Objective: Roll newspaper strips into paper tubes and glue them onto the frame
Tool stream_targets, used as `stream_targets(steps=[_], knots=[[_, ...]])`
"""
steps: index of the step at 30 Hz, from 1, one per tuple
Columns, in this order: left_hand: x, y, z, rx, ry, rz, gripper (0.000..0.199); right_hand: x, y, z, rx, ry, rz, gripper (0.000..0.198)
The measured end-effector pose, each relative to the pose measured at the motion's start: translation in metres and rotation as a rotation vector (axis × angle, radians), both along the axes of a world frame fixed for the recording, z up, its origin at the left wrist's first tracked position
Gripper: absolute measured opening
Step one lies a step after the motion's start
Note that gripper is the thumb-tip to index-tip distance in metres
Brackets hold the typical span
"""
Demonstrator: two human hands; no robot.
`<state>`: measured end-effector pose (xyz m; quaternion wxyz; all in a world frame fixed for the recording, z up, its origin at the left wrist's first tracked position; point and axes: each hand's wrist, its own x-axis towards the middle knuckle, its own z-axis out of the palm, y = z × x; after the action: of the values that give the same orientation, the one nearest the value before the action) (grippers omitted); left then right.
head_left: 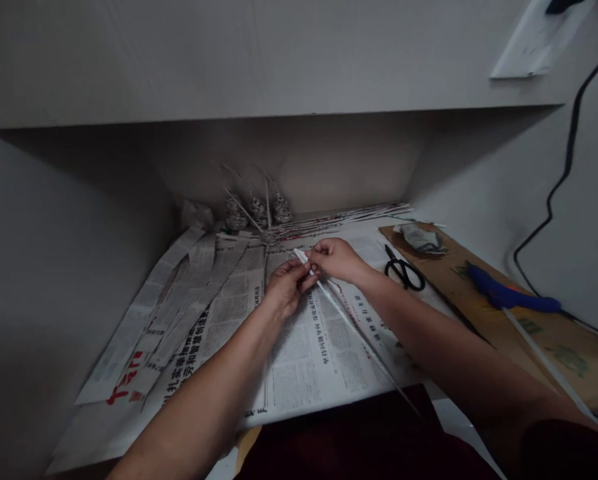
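Over the near-middle part of the newspaper-covered worktop (86, 430), you hold a long, pale paper strip (346, 317), its far end between your hands and its tail slanting near and right past the worktop's near edge. The fingers of your left hand (287, 287) are pinched narrow on it, and those of your right hand (339, 259) are closed on it just beside them. Expect it to weigh almost nothing, bend easily along its length and crease or tear if pulled hard; it looks dry, so it should not slip much. Take it lightly close to the far end, with the long tail loose. You have flat, open room over the newspaper sheets (299, 380) nearer you. Mind the scissors (403, 272) to the right, the blue glue gun (509, 293) farther right on the cardboard (466, 283), the loose cut strips (171, 287) to the left, and the low overhanging panel (279, 60) at the far side.
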<state>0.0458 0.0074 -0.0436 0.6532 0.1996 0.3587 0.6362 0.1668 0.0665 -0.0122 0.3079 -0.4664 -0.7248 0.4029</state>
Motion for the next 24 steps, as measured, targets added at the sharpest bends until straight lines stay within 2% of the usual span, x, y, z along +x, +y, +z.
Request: stream_targets(steps=[4,6,8,11,14,16,17,19,21,23,24], knots=[[0.0,-0.001,0.002,-0.001,-0.023,-0.064,0.009,0.003,0.003,-0.007,-0.068,0.09,-0.004,0.018],[0.0,-0.002,0.003,-0.012,-0.032,-0.078,0.01,0.005,0.001,-0.008,-0.049,0.101,0.003,0.02],[0.0,-0.001,0.002,-0.017,-0.034,-0.091,0.01,0.013,-0.005,-0.008,0.024,0.056,0.011,0.021],[0.0,-0.001,0.0,-0.014,-0.021,-0.076,0.011,0.042,-0.02,-0.002,0.201,-0.133,0.014,0.021],[0.0,-0.001,0.0,-0.015,-0.001,-0.04,0.012,0.099,-0.036,0.014,0.393,-0.417,-0.032,0.017],[0.001,-0.002,0.001,-0.021,0.017,-0.037,0.013,0.15,-0.044,0.026,0.449,-0.643,-0.1,0.016],[0.001,-0.003,0.002,-0.025,0.026,-0.038,0.014,0.177,-0.048,0.031,0.428,-0.781,-0.181,0.018],[0.002,-0.004,0.003,-0.03,0.04,-0.04,0.014,0.23,-0.055,0.037,0.3,-1.084,-0.302,0.019],[0.004,-0.005,0.004,-0.03,0.045,-0.039,0.015,0.275,-0.063,0.036,0.21,-1.18,-0.388,0.018],[0.005,-0.005,0.004,-0.027,0.049,-0.037,0.015,0.305,-0.071,0.029,0.079,-1.271,-0.417,0.03],[0.006,-0.006,0.004,-0.029,0.053,-0.034,0.015,0.315,-0.075,0.024,0.094,-1.277,-0.418,0.036]])
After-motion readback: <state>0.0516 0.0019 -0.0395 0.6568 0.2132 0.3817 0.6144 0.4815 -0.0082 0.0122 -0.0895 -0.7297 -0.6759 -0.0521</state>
